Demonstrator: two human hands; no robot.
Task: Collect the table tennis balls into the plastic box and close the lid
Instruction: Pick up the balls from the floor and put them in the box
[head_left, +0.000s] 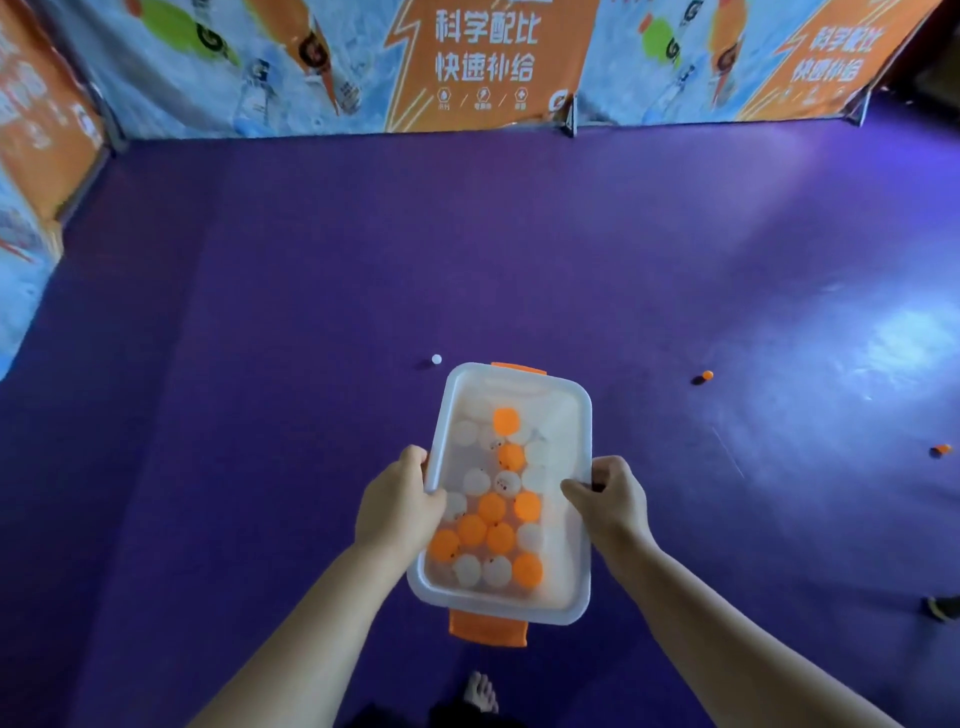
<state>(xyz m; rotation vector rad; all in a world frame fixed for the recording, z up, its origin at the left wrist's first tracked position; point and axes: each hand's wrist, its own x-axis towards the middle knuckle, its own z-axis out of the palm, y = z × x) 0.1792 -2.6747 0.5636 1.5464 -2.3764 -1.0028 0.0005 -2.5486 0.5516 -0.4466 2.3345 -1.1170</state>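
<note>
Plastic box (498, 610): held above the purple floor (311, 312), carrying white and orange table tennis balls (492, 506); left hand (397, 512) and right hand (610, 504) each grip a long rim, thumbs curled over. Strays on floor: white ball (436, 359), near orange ball (707, 375), far orange ball (943, 449). Handling: keep level, lower beside a stray before freeing either grip.

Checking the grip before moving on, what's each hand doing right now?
Left hand: closed, gripping the left rim of the plastic box.
Right hand: closed, gripping its right rim.
</note>
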